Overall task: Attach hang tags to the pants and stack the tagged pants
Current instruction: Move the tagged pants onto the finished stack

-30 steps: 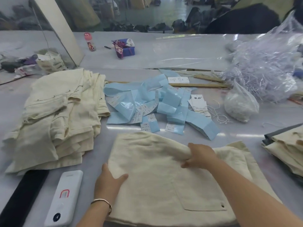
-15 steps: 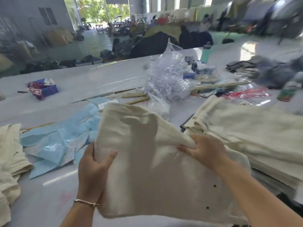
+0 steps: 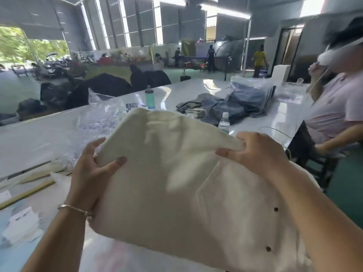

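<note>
A folded pair of cream pants (image 3: 176, 193) is held up off the white table (image 3: 35, 142), filling the middle of the view. My left hand (image 3: 92, 169) grips its left edge, thumb on top of the cloth. My right hand (image 3: 255, 152) pinches the upper right fold. A back pocket with dark rivets (image 3: 276, 209) shows on the right side. White hang tags (image 3: 21, 222) lie blurred on the table at the lower left. The cream stack seen earlier at the right is hidden behind the held pants.
A clear plastic bag (image 3: 98, 118) lies behind the pants. A teal bottle (image 3: 149, 98), a water bottle (image 3: 224, 122) and a pile of grey-blue garments (image 3: 225, 107) stand farther back. A person in a pink shirt (image 3: 334, 107) sits at the right. Wooden sticks (image 3: 27, 193) lie at the left.
The pants went from lying flat on the table to being lifted and carried to the right. The view swung right and upward with them; both hands kept their hold.
</note>
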`<state>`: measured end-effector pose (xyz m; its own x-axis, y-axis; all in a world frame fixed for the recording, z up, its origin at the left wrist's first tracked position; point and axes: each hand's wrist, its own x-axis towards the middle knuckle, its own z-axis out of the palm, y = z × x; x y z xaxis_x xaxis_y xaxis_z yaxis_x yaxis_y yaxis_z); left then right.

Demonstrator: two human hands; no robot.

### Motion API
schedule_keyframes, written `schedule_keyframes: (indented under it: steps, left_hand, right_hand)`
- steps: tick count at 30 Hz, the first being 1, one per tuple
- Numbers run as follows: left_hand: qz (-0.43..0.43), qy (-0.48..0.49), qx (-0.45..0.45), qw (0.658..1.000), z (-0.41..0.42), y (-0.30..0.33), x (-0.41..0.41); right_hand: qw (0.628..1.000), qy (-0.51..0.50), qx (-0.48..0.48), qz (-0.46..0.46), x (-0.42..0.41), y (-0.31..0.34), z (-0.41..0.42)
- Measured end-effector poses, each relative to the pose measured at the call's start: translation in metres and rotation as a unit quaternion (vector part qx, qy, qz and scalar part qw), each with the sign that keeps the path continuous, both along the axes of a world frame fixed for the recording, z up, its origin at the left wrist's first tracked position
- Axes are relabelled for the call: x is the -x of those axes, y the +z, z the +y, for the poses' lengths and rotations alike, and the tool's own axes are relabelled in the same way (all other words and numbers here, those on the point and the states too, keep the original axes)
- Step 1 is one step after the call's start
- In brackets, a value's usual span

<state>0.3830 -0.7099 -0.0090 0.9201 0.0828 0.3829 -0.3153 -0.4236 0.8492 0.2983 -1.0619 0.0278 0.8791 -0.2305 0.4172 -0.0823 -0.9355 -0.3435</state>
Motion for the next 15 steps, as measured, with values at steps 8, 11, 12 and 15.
schedule_keyframes:
  steps: [8,11,12,15]
  left_hand:
    - [0.107,0.058,-0.234,0.965,-0.045,-0.026,-0.101]
    - [0.168,0.095,-0.393,0.899,-0.055,-0.085,-0.106]
    - [0.179,0.068,-0.398,0.897,-0.062,-0.107,-0.101]
    - [0.184,-0.037,-0.453,0.871,-0.088,-0.173,-0.073]
  right_hand:
    - [0.977,-0.072,0.159,0.125,-0.101,-0.012,-0.037]
    - [0.951,0.06,0.198,0.231,-0.105,-0.083,-0.023]
    - [0.934,0.117,0.199,0.273,-0.103,-0.11,-0.019]
    - [0.888,0.217,0.216,0.343,-0.098,-0.174,-0.009]
